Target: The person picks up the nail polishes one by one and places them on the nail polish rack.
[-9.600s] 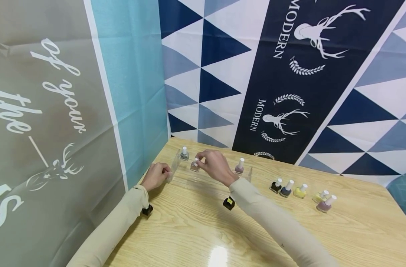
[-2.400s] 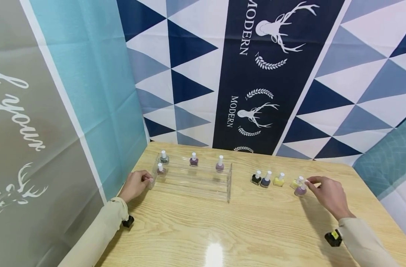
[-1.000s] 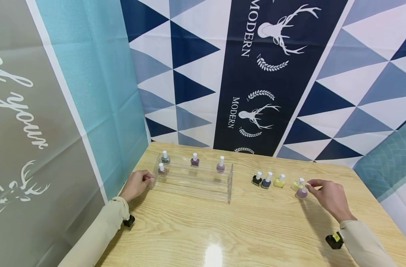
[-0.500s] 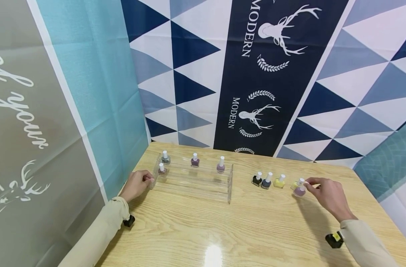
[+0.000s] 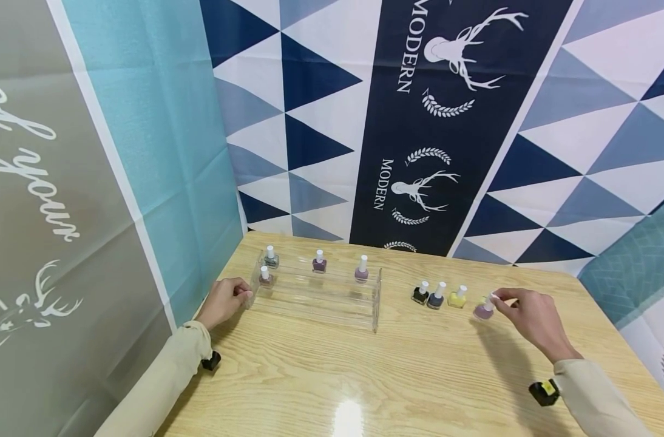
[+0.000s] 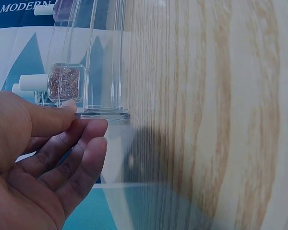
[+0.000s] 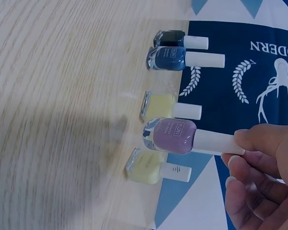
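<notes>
My right hand (image 5: 536,318) pinches the white cap of a lilac nail polish bottle (image 7: 175,136) between thumb and fingers. The bottle tilts a little and, in the head view, partly covers a pale yellow bottle (image 7: 146,166) behind it. At the other side, my left hand (image 5: 225,301) grips the left end panel of a clear stepped rack (image 5: 377,300); the left wrist view has thumb and fingertips on that panel's edge. Just above the thumb stands a glitter polish bottle (image 6: 65,84) on a lower step. Along the top step are a grey-green bottle (image 5: 271,261), a dark purple one (image 5: 319,265) and a mauve one (image 5: 361,274).
Between rack and right hand, a black bottle (image 5: 420,295), a navy bottle (image 5: 435,300) and another yellow bottle (image 5: 457,298) stand in a row on the wooden table (image 5: 288,376). Patterned cloth (image 5: 315,121) hangs behind the table, with more cloth (image 5: 162,152) along the left.
The right hand went from the rack to the bottles at right and has lately shifted the lilac bottle slightly left. The glitter bottle now stands on a lower step. The left hand stays at the panel.
</notes>
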Available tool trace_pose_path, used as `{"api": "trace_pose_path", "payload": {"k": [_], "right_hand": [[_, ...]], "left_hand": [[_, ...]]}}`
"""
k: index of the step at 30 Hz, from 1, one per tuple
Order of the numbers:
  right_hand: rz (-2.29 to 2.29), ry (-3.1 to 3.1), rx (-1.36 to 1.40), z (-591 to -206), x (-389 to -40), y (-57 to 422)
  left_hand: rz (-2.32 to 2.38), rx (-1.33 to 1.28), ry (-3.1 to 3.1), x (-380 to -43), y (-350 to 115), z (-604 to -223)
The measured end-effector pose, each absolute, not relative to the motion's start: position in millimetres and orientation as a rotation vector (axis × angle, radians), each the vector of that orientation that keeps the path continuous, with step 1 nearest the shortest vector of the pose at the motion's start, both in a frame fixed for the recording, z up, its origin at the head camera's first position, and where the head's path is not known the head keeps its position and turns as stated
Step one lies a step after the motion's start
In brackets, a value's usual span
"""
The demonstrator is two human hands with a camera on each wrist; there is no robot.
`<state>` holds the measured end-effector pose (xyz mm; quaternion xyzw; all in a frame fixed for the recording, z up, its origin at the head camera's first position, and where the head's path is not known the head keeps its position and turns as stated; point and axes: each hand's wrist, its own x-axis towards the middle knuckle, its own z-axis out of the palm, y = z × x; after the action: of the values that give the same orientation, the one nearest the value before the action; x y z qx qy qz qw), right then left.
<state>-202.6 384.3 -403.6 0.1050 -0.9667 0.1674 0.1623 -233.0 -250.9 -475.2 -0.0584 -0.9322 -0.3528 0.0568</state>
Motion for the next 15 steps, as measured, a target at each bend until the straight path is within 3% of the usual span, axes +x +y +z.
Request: {"api": "trace_pose_path", "payload": {"k": [15], "right_hand": [[0.484,-2.756,0.353,-395,-203,373]], "left_hand": [[-1.072,-0.185,-2.806,-234,-252,-477]]}}
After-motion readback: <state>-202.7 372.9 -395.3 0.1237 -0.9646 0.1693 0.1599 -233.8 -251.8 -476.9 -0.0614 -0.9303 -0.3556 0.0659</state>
